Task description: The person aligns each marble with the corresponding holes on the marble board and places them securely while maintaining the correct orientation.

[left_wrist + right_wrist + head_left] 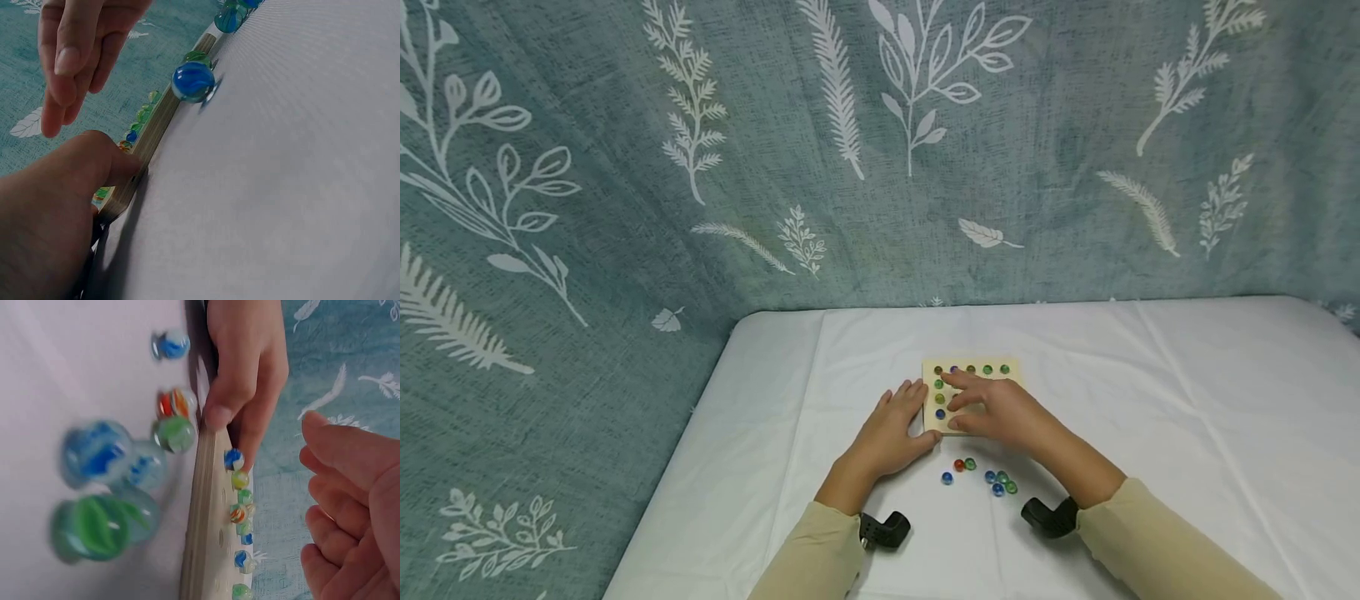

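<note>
loose marbles (990,477) near board (980,362) | right hand (1000,408) hides part | patterned cloth (910,225) behind

The marbles (193,81) look glassy and glossy, the board (210,494) wooden.

A pale wooden board (931,406) lies flat on the table (1150,433), partly filled with glass marbles (987,369); seven loose marbles (990,477), blue, green and orange-red, lie nearby.
</note>
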Demonstrator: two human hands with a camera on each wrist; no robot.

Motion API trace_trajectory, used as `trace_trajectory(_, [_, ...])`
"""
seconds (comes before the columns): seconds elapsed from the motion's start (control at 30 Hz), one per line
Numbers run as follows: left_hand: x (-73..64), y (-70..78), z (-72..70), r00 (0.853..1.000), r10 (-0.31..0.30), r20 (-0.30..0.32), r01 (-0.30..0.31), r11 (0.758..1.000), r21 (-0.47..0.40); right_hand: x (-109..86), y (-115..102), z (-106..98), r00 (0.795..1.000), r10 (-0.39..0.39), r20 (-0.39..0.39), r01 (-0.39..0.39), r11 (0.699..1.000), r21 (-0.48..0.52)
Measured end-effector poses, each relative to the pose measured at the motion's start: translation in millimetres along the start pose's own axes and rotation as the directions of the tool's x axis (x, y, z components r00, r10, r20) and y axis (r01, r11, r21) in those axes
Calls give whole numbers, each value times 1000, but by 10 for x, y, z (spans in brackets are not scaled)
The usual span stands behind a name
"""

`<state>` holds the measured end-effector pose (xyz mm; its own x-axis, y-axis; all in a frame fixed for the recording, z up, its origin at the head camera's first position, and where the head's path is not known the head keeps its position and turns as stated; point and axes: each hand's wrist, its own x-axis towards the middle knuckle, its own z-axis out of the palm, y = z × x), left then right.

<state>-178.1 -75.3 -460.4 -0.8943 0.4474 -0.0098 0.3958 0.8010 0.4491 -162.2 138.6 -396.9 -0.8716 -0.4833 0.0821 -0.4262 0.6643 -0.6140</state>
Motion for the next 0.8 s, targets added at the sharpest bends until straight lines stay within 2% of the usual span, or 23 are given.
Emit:
trace_trajectory(0.2, [1, 7, -1, 1000, 4, -6, -4, 1000, 15, -185, -35, 76, 999, -14, 47, 10, 997, 82])
trace_trajectory(0.43, [6, 11, 10, 1000, -4, 2, 4, 1000, 7, -302, 26, 138, 997, -33, 65, 31, 999, 34])
trace_trajectory(0.8, [5, 17, 10, 1000, -8, 1, 8, 1000, 5, -342, 99, 224, 995, 63, 81, -67, 997, 46])
